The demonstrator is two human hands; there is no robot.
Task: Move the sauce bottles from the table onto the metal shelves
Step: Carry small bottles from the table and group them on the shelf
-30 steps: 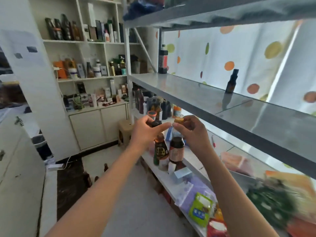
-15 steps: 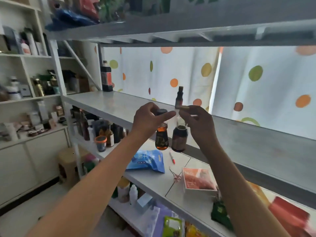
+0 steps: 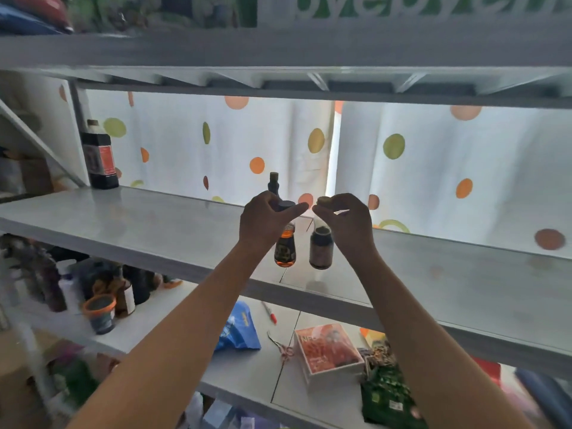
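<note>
A person's left hand (image 3: 267, 222) pinches the black cap of a small amber glass sauce bottle (image 3: 285, 249), while the right hand (image 3: 346, 222) pinches the tan cap of a dark round-shouldered sauce bottle (image 3: 321, 251); both hang above the grey metal shelf (image 3: 148, 226).

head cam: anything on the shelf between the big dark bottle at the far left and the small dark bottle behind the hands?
Nothing: in the head view the metal shelf is bare between the large dark bottle and the small dark bottle.
</note>
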